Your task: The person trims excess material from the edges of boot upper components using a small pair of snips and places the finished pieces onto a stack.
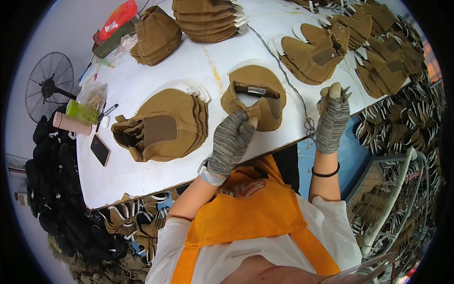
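1. On my feed, the brown shoe upper (273, 104) rests on the white surface (123, 182), at one o'clock from the left hand (232, 141).
2. The left grip is pinched on its near edge.
3. The right hand (333, 119), at the upper's three o'clock, is curled around apparent metal snips (346, 93).
4. I judge the upper light, bendy, hardly slippery; I'd hold its collar edge.
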Tool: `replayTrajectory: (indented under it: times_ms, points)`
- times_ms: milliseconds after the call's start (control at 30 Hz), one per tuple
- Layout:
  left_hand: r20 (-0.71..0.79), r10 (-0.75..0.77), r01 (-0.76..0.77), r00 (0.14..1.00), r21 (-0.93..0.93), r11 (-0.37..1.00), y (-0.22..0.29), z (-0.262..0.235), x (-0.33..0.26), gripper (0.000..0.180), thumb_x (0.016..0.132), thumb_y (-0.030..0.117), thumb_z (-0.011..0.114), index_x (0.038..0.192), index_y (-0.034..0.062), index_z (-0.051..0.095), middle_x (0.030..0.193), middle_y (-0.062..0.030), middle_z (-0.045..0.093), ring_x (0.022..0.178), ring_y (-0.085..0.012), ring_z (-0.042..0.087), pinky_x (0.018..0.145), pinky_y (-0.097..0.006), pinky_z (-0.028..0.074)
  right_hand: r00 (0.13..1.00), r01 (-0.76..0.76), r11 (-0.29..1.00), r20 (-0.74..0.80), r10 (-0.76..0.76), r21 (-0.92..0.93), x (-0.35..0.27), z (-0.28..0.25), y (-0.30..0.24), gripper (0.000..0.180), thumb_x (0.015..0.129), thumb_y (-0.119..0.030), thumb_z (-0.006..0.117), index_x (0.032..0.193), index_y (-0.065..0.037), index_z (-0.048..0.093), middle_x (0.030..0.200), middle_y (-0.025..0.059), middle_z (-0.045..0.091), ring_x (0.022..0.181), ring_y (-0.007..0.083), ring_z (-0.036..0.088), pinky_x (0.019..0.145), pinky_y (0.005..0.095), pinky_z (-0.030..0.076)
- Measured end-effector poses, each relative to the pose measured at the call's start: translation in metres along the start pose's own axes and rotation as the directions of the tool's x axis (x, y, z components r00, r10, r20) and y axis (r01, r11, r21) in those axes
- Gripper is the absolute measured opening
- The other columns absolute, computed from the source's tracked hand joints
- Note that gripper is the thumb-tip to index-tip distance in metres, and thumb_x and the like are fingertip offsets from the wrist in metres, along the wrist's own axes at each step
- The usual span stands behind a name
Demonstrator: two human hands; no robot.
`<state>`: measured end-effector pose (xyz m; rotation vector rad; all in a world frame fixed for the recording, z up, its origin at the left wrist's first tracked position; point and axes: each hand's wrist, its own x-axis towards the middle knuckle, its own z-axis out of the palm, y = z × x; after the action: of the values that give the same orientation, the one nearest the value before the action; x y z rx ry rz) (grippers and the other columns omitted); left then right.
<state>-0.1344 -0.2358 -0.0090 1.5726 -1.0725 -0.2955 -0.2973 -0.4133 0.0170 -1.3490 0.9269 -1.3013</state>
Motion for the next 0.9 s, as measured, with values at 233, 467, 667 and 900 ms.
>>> replayTrajectory:
  times_ms: [233,467,667,900]
  points:
    - [0.02,-0.015,0.016,1.0,-0.021,1.0,-0.004,0.002,0.0,0.014,0.086,0.013,0.068,0.087,0.0009,0.06,0.062,-0.0075,0.05,0.055,-0.017,0.046,0.055,-0.031,0.042,0.969,0.132,0.981,0.229,-0.096,-0.144,-0.015,0.022,-0.005,0.033,0.092,-0.029,0.063,0.11,-0.001,0.063,0.097,0.0038,0.062,0.09,0.0116,0.056,0.082,0.0263,0.046]
    - [0.179,-0.032,0.021,0.983,0.063,0.998,0.01,-0.013,-0.006,0.015,0.082,0.012,0.071,0.085,0.0017,0.06,0.067,-0.0111,0.055,0.061,-0.0258,0.054,0.059,-0.033,0.047,0.752,0.443,0.813,0.65,-0.109,-0.377,-0.017,0.052,-0.004,0.047,0.082,-0.036,0.073,0.113,-0.002,0.063,0.092,0.0045,0.059,0.083,0.0143,0.055,0.076,0.0272,0.047]
    - [0.233,0.297,-0.323,0.926,0.084,0.943,-0.015,-0.013,-0.016,0.026,0.072,0.017,0.077,0.091,0.0048,0.064,0.082,-0.0134,0.062,0.073,-0.033,0.06,0.067,-0.039,0.05,0.756,0.405,0.907,0.598,-0.265,-0.111,-0.022,0.061,-0.005,0.032,0.073,-0.016,0.079,0.097,0.0,0.065,0.087,0.0098,0.062,0.078,0.0239,0.059,0.072,0.0319,0.049]
    - [0.238,0.402,-0.431,0.884,0.083,0.898,-0.01,-0.01,-0.008,0.029,0.076,0.02,0.074,0.098,0.0044,0.062,0.088,-0.0119,0.062,0.078,-0.0298,0.059,0.073,-0.038,0.048,0.789,0.352,0.936,0.531,-0.307,0.018,-0.021,0.051,-0.001,0.025,0.079,-0.012,0.074,0.102,-0.005,0.066,0.093,0.0025,0.061,0.079,0.0113,0.057,0.073,0.0229,0.047]
